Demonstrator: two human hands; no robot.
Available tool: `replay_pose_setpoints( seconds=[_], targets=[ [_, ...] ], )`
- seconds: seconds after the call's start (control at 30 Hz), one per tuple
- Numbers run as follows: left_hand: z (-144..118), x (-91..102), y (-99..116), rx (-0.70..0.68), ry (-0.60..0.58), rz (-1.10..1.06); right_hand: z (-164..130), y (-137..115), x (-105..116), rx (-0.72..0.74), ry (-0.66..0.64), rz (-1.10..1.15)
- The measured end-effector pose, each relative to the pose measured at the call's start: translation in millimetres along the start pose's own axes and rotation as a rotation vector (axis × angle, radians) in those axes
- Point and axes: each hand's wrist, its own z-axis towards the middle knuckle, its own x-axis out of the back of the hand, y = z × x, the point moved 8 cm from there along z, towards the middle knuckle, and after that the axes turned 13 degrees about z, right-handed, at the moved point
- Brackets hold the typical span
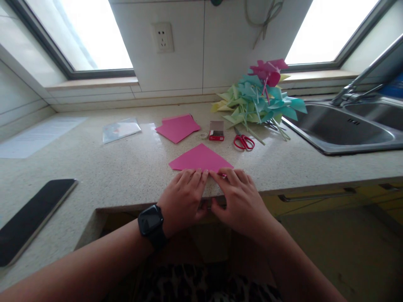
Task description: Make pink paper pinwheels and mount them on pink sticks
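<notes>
A sheet of pink paper [201, 157], folded into a triangle, lies near the counter's front edge with its point away from me. My left hand [185, 191] rests its outstretched fingertips along the paper's near edge. Beside it, my right hand [237, 195] presses its fingertips on the same edge, nearly meeting the left index finger at the middle. Both thumbs hang lower, by the counter's edge, not gripping the paper. Beyond the triangle lie more pink sheets [178, 128], a small roll of tape [203, 136], a small red box [216, 131] and red-handled scissors [244, 141].
A pile of paper pinwheels [258, 98] in pink, blue and yellow-green stands by the steel sink [346, 126] at right. A clear plastic packet [121, 130], a printed sheet [37, 136] and a black phone [34, 218] lie at left on the speckled counter [119, 176].
</notes>
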Motion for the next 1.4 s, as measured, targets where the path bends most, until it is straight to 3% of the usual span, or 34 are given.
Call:
replay_pose_setpoints(
  seconds=[0.63, 0.97, 1.2, 1.4],
  targets=[
    [5, 6.6, -13, 0.006, -0.029, -0.073, 5, 0, 6, 0.003, -0.009, 0.033],
    [-9, 13.7, 3, -0.024, 0.029, 0.024, -10, -4, 7, 0.051, -0.053, 0.052],
    [-15, 17.6, 10, -0.096, 0.182, 0.115, -15, -1, 6, 0.058, 0.013, 0.028],
    [-11, 19.7, 9, -0.052, 0.128, 0.110, -15, 1, 5, 0.082, 0.043, 0.034]
  ],
)
